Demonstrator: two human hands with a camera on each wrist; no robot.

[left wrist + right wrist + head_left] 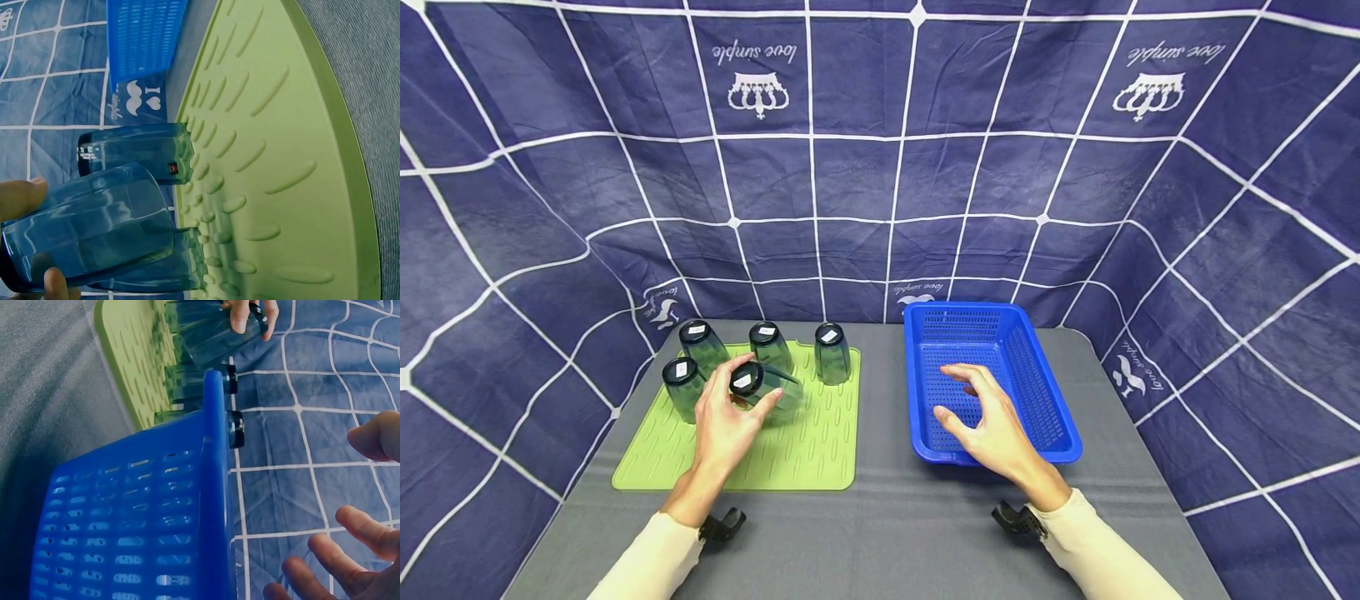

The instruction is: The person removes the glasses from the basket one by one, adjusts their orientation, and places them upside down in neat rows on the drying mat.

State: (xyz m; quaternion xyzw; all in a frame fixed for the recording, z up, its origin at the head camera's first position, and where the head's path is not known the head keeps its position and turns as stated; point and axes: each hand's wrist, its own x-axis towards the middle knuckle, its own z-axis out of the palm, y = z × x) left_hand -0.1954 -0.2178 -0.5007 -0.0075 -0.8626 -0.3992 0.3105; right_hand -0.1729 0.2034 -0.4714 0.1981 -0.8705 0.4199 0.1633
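My left hand (727,422) grips a bluish clear drinking glass (778,387) near its dark base, thumb on one side and fingers on the other. That glass is tilted with its mouth down to the right, and the left wrist view shows it raised off the green mat (294,187). Several like glasses stand upside down on the mat around it, one at the right (832,354) and others behind and to the left. Over the near part of the blue basket (922,433), my right hand (996,425) hovers with fingers spread and nothing in it.
The perforated basket stands to the right of the mat, with grey cloth (883,417) between them. A blue checked curtain (865,175) encloses the back and both sides of the table.
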